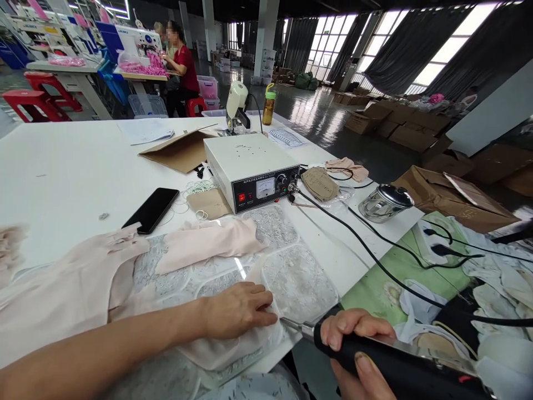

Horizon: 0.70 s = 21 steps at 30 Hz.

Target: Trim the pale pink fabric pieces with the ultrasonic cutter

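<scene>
My left hand [244,310] lies on a piece of pale pink fabric [220,351], its fingers curled down and closed on the cloth near the edge. In my right hand [358,344] is a black ultrasonic cutter [408,366], its thin metal tip pointing left and reaching the fabric beside my left fingertips. Under the cloth lies a clear patterned mat [302,278]. Another pink fabric strip [212,241] rests farther back on the mat, and a larger pink fabric pile [70,278] spreads at the left.
A white control box [250,161] with a meter stands on the white table [62,166]; its black cable loops right. Nearby are a phone [152,211], brown card pieces [320,183], a lidded glass jar [385,203] and a bottle [268,105]. A person [183,66] sits at a sewing machine behind.
</scene>
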Tool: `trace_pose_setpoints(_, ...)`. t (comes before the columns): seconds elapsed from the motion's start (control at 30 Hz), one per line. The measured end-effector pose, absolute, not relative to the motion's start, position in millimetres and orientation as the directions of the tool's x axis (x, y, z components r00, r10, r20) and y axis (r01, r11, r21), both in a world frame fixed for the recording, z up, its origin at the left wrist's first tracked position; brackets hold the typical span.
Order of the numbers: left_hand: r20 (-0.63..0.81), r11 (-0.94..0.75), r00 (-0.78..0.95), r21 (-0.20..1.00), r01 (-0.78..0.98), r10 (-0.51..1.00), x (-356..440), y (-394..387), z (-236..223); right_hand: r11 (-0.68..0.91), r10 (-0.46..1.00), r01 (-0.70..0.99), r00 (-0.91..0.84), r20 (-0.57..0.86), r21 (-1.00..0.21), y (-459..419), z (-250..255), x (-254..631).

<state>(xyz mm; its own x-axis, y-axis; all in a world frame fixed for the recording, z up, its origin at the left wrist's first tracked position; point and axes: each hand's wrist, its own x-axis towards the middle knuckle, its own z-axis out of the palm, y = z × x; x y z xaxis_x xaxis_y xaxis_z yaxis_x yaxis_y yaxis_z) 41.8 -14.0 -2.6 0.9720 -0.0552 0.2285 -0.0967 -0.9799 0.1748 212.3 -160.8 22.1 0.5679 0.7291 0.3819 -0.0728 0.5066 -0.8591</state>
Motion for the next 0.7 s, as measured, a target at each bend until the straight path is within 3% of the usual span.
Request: trace_pose_setpoints(0.7, 0.181, -0.962, 0.983, 0.268, -0.044, 0.005, 34, -11, 10, 0.518, 0.758, -0.102, 0.516, 0.400, -0.850, -163, 10, 218)
